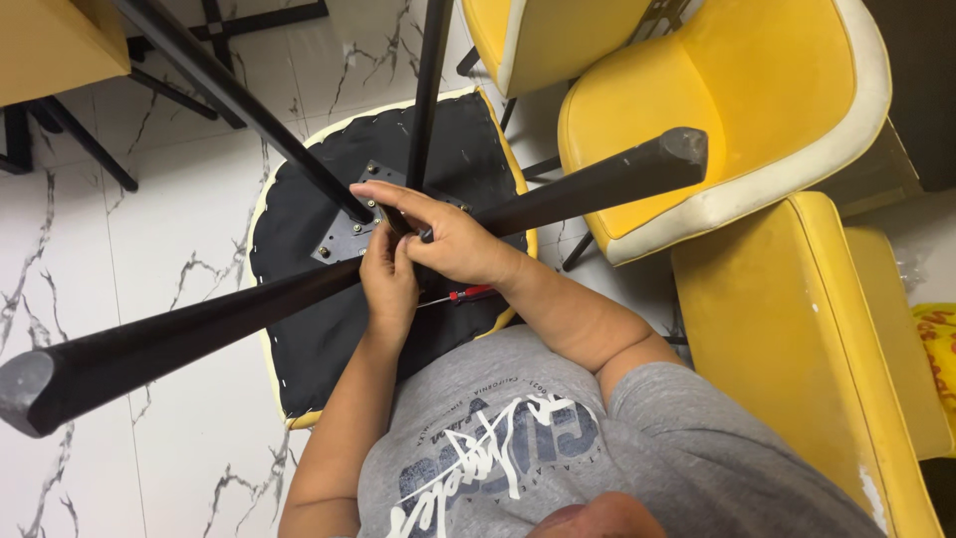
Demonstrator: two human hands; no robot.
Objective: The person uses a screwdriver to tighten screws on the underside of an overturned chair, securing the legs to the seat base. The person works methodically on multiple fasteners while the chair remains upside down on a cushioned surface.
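A yellow chair lies upside down on the white marble floor, so its black underside faces up and is easy to get at. Four dark legs stick up and out from a metal plate in the middle of the underside. One long chair leg points toward the lower left, and another leg points to the upper right.

Both hands meet at the plate, where the legs join. The left hand is curled and pressed close to the joint; I cannot tell what its grip has inside. The right hand rests over the joint with one finger stretched out flat toward the plate. Its other fingers bend around something, but what it is stays hidden.

A screwdriver with a red handle lies on the black underside, just under the right wrist, close at hand.

More yellow chairs stand upright to the right.
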